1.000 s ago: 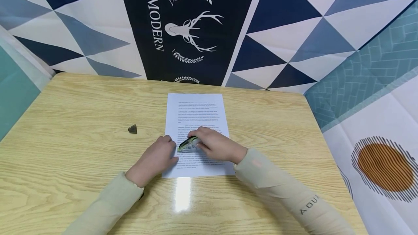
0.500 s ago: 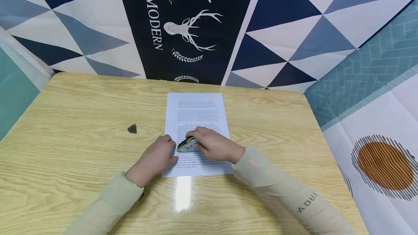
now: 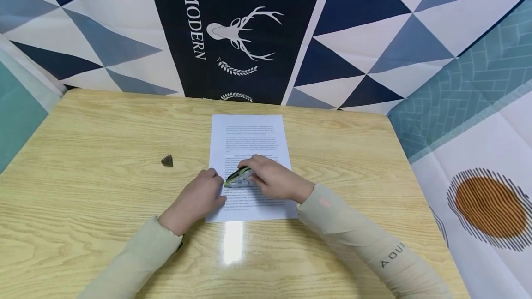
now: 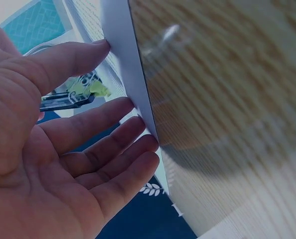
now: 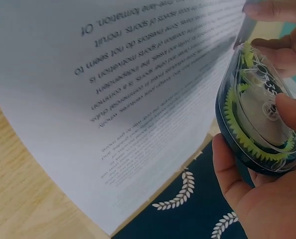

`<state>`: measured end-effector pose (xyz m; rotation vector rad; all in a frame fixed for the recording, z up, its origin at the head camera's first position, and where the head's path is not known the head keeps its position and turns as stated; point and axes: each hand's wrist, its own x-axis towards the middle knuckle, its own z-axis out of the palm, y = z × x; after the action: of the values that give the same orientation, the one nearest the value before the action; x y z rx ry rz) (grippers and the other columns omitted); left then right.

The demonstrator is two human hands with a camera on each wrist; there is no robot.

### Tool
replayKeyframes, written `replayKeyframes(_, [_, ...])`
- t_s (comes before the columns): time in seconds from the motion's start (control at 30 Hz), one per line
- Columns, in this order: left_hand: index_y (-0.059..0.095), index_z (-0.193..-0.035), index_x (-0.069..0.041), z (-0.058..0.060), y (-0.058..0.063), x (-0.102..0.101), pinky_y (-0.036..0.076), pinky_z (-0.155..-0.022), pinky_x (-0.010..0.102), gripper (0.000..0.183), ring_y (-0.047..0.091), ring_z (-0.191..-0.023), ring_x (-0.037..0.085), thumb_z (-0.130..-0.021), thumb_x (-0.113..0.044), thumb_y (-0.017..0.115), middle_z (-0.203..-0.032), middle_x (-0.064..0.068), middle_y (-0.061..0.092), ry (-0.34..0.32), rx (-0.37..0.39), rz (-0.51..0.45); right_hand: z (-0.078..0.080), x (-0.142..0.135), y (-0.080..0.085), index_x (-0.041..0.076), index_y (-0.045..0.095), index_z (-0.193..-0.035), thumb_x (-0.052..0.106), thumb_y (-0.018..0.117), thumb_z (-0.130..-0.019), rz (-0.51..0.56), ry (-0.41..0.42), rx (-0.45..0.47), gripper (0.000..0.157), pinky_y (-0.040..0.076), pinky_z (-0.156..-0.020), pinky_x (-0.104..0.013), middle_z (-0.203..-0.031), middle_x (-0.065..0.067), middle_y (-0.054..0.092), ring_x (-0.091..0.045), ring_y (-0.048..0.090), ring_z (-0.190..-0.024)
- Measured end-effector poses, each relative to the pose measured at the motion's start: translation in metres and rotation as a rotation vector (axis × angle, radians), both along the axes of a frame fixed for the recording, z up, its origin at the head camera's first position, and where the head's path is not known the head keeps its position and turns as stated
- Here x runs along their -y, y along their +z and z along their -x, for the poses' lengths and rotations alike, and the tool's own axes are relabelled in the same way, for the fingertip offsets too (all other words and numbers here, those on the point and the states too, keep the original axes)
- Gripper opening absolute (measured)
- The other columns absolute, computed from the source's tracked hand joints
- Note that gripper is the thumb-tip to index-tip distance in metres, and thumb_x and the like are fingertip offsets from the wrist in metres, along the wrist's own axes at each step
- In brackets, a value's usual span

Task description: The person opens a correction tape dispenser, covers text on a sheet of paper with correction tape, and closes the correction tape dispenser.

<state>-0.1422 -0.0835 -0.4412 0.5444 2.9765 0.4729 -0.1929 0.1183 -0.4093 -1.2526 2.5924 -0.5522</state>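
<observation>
A printed sheet of paper lies on the wooden table. My right hand grips a correction tape dispenser, its tip at the left margin beside the text lines. In the right wrist view, the dispenser has a clear body with a yellow-green gear wheel inside, and the thumb presses its side. My left hand rests on the sheet's left edge, just left of the dispenser tip. The left wrist view shows that hand's fingertips and thumb spread along the paper edge, holding nothing.
A small dark wedge-shaped piece lies on the table left of the sheet. Behind the table stands a patterned backdrop with a deer head print. More printed fabric hangs at the right.
The head view has tilted slightly. The dispenser tip has shifted a little left and then slightly up the page along the margin. My left hand stays at the paper's edge.
</observation>
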Motion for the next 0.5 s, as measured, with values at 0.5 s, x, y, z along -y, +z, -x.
replayKeyframes(0.5, [0.064, -0.086, 0.007, 0.0002, -0.0001, 0.0007, 0.042, -0.067, 0.033, 0.026, 0.045, -0.072, 0.021, -0.078, -0.017, 0.07, -0.08, 0.009, 0.052, -0.006, -0.009, 0.0, -0.0012, 0.0035, -0.005, 0.005, 0.05, -0.127, 0.007, 0.048, -0.095, -0.025, 0.026, -0.015, 0.032, 0.045, -0.089, -0.033, -0.11, -0.006, 0.058, -0.015, 0.053, -0.097])
